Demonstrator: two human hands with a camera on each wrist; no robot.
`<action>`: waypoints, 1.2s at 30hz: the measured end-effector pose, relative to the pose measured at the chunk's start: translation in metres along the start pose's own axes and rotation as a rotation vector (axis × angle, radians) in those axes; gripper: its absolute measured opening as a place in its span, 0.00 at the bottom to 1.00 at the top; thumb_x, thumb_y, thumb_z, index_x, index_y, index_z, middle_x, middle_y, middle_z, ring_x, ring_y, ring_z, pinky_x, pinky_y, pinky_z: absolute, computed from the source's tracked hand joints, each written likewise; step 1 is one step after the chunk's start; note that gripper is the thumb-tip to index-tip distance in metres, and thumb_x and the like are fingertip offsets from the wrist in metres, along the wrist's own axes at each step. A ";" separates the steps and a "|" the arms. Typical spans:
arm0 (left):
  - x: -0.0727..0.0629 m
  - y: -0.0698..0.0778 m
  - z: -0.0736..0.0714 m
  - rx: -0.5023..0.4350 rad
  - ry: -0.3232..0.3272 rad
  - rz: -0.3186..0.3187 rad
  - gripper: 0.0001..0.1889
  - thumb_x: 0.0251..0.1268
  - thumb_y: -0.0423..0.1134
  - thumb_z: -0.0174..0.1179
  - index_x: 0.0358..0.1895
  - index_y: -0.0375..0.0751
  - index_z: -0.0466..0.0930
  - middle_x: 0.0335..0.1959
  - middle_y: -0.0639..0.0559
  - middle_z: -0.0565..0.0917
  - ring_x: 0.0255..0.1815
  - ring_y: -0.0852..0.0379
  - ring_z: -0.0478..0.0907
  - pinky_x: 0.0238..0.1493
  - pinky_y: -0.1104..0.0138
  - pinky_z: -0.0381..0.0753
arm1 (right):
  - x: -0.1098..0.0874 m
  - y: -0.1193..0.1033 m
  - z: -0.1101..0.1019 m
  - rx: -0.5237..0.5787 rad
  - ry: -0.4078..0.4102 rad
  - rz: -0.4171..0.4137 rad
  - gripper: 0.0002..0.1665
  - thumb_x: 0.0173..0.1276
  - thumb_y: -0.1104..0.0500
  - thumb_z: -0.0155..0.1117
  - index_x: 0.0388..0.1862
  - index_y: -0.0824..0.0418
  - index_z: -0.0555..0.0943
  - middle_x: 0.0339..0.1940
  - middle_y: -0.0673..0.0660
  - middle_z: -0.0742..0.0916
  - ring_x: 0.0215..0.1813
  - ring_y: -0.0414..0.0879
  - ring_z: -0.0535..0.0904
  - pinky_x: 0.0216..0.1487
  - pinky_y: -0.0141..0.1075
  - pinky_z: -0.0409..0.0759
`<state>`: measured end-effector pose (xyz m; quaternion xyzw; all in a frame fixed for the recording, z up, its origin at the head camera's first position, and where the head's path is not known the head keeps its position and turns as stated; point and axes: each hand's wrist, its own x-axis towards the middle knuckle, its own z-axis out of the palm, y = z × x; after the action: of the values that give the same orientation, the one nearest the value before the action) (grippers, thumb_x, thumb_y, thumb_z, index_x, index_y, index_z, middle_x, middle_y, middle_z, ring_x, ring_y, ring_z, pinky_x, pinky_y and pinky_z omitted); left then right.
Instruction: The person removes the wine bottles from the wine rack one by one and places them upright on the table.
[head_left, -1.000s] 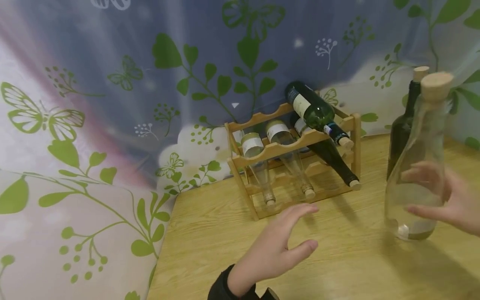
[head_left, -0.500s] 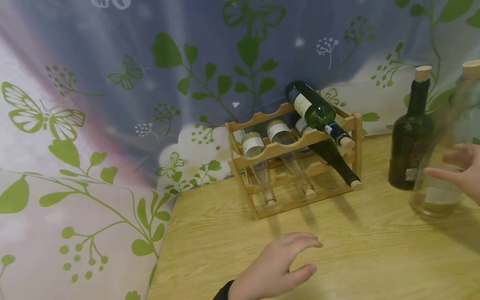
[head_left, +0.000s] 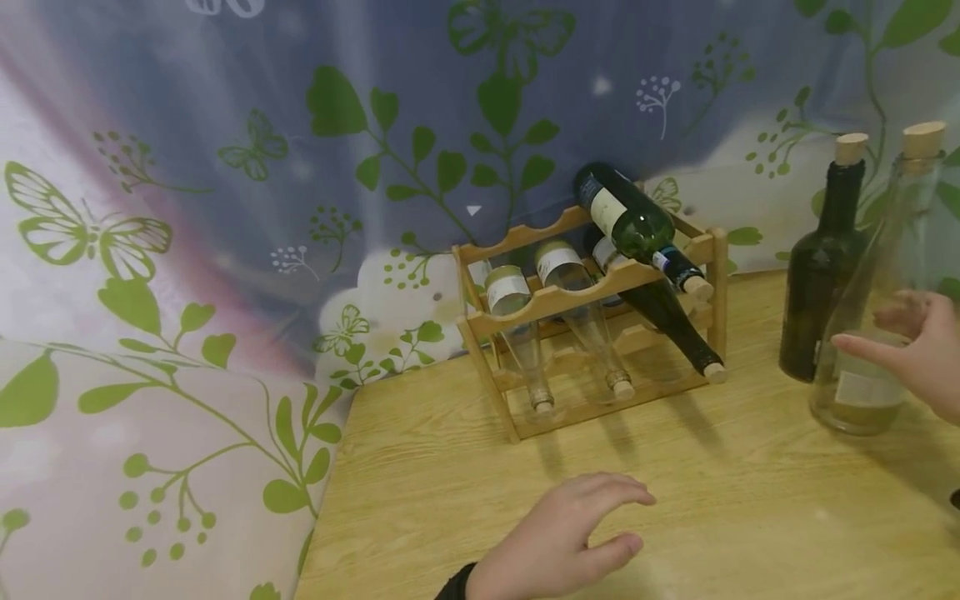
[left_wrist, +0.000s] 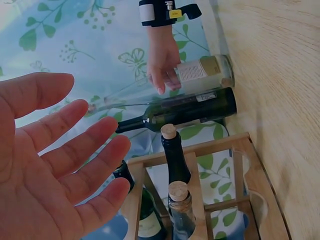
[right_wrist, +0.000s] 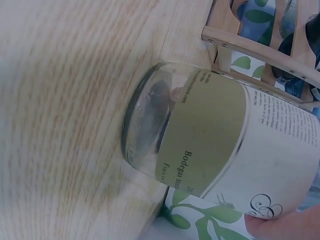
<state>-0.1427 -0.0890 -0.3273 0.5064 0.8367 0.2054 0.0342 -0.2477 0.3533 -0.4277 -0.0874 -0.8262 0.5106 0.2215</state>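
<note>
My right hand (head_left: pixel 926 350) curls round the lower body of a clear glass bottle (head_left: pixel 862 312) with a cork stopper. The bottle stands nearly upright at the right of the table, its base right at the wood. In the right wrist view its white and tan label (right_wrist: pixel 240 145) faces the camera, with part of a finger (right_wrist: pixel 280 225) at the lower corner. Just behind it stands a dark green corked bottle (head_left: pixel 817 275). My left hand (head_left: pixel 558 533) holds nothing; its fingers are loosely bent and spread over the front of the table. The left wrist view shows its palm (left_wrist: pixel 60 165).
A wooden wine rack (head_left: pixel 592 292) stands at the back middle. Two clear bottles (head_left: pixel 517 325) and a dark bottle (head_left: pixel 667 325) lie neck-forward in it. A green bottle (head_left: pixel 630 212) lies on its top right. A patterned curtain (head_left: pixel 420 125) hangs behind.
My right hand has moved the clear bottle right and back, beside the dark bottle, then slightly left. My left hand has drawn back from the rack toward the table's front.
</note>
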 end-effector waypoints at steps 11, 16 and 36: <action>0.009 -0.007 0.002 -0.025 0.047 0.026 0.17 0.67 0.43 0.46 0.57 0.46 0.67 0.55 0.54 0.74 0.58 0.65 0.69 0.56 0.77 0.67 | 0.003 0.008 -0.001 0.002 -0.020 0.013 0.51 0.58 0.51 0.62 0.68 0.44 0.39 0.45 0.28 0.62 0.65 0.39 0.58 0.67 0.48 0.52; 0.027 -0.024 0.001 -0.174 0.038 -0.088 0.17 0.68 0.45 0.44 0.58 0.49 0.67 0.58 0.54 0.72 0.60 0.63 0.67 0.57 0.72 0.68 | 0.024 0.050 -0.001 -0.020 0.012 -0.032 0.51 0.54 0.51 0.65 0.67 0.39 0.42 0.47 0.29 0.64 0.57 0.29 0.61 0.62 0.34 0.60; 0.148 -0.055 -0.047 0.529 0.338 -0.133 0.34 0.57 0.41 0.57 0.66 0.48 0.53 0.63 0.48 0.62 0.63 0.53 0.62 0.58 0.63 0.68 | -0.002 0.000 -0.001 -0.097 -0.019 -0.037 0.52 0.55 0.50 0.64 0.68 0.46 0.41 0.53 0.44 0.67 0.55 0.37 0.65 0.39 0.20 0.67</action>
<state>-0.2730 0.0016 -0.2831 0.4005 0.8863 0.0593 -0.2249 -0.2457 0.3535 -0.4276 -0.0777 -0.8535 0.4667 0.2184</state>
